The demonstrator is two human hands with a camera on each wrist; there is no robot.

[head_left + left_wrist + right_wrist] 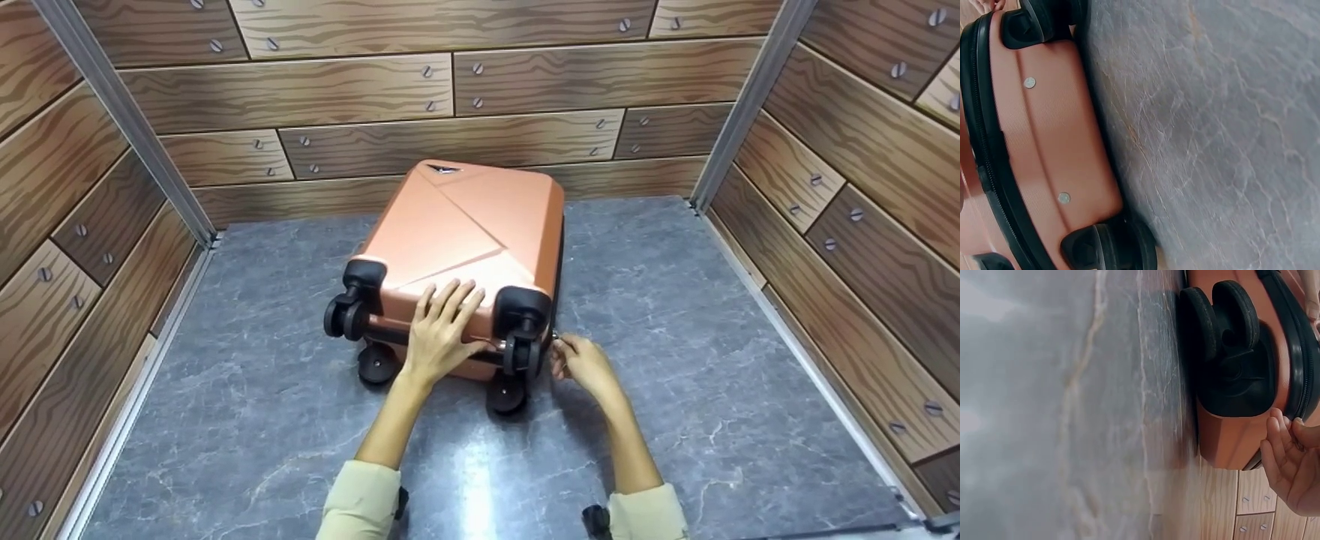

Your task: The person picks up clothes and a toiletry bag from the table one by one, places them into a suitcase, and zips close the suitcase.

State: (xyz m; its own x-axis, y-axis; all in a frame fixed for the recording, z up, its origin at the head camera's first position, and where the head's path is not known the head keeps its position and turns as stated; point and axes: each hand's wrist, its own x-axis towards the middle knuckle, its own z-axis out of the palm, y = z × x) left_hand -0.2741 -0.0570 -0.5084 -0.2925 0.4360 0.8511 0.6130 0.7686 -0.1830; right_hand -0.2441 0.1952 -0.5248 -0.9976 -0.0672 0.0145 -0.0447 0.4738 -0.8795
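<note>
An orange hard-shell suitcase lies on its broad side, its wheeled end toward me. My left hand rests on that end between the upper wheels, fingers spread over the shell's edge and thumb toward the right wheel. At the right front corner my right hand pinches a small zipper pull, mostly hidden by the thumb and fingertips. In the right wrist view, the right hand is at the black zipper band. The zipper runs round the suitcase's side in the left wrist view and looks closed there.
The suitcase has black caster wheels at its near end, some touching the floor. Grey marble-patterned floor surrounds it. Wood-plank-patterned walls with metal corner posts stand at the back and both sides.
</note>
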